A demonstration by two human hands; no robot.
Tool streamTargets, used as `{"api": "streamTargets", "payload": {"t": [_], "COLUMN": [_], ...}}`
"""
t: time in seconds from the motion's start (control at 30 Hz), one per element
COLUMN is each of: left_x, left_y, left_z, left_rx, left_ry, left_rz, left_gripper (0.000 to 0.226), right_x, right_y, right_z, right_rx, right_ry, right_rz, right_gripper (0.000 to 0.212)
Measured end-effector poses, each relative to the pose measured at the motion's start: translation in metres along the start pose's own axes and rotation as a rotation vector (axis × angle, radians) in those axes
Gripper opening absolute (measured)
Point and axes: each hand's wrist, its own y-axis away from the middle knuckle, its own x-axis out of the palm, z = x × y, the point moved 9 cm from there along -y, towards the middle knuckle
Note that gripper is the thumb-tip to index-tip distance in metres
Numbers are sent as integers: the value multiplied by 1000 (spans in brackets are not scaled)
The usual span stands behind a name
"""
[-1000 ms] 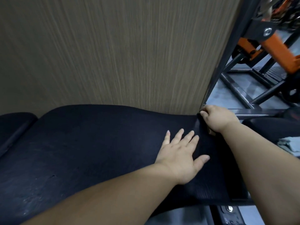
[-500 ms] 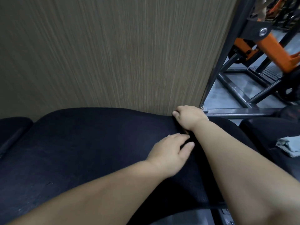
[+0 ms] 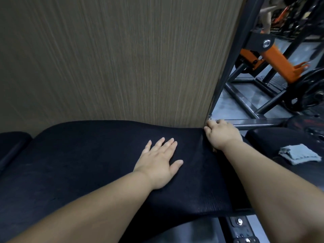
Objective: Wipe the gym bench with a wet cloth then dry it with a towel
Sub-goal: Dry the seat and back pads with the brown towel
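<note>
Spreading flat across the lower middle of the frame, the left hand point(image 3: 158, 163) lies palm down with fingers wide on a dark cloth point(image 3: 105, 155) that drapes the gym bench point(image 3: 14, 142), holding nothing and, it seems, pinning the fabric so it cannot slide. Just beyond it, right of centre, the right hand point(image 3: 221, 135) is curled over the cloth's far corner at the bench edge; whether it pinches the fabric or only presses it cannot be told, since the fingertips are tucked out of sight. Judging from this, the dark cloth is being stretched smooth over the pad, which fits the drying pass. At the right edge, well apart from both hands, a small grey rag point(image 3: 298, 154) sits folded on a neighbouring black pad point(image 3: 266, 137), probably the wet one set aside, though that is a guess. Below, at the bottom of the frame, the bench's metal bracket point(image 3: 239, 223) with bolts shows. Farther off, a wood-grain wall panel point(image 3: 114, 58) fills the upper left and centre, close behind the bench. In the upper right stands an orange and black machine point(image 3: 273, 57) on a grey floor point(image 3: 233, 106)
</note>
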Motion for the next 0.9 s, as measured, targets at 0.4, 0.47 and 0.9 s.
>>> {"api": "streamTargets", "payload": {"t": [0.4,0.47,0.9], "left_x": [-4,-4,-3], "left_y": [5,5,4], "left_z": [-5,-5,-13], "left_rx": [-28,-27,-2], "left_ry": [-16,-21,-37], "left_rz": [4,-7,-22], "left_gripper": [65,65,66], "right_x": [-4,-1,-1], "right_y": [184,209,89], "right_z": [-32,-45,-48], "right_rx": [-317,-343,-113], "right_ry": [13,-19,54], "right_rz": [-100,-85,36], "right_gripper": [54,52,53]}}
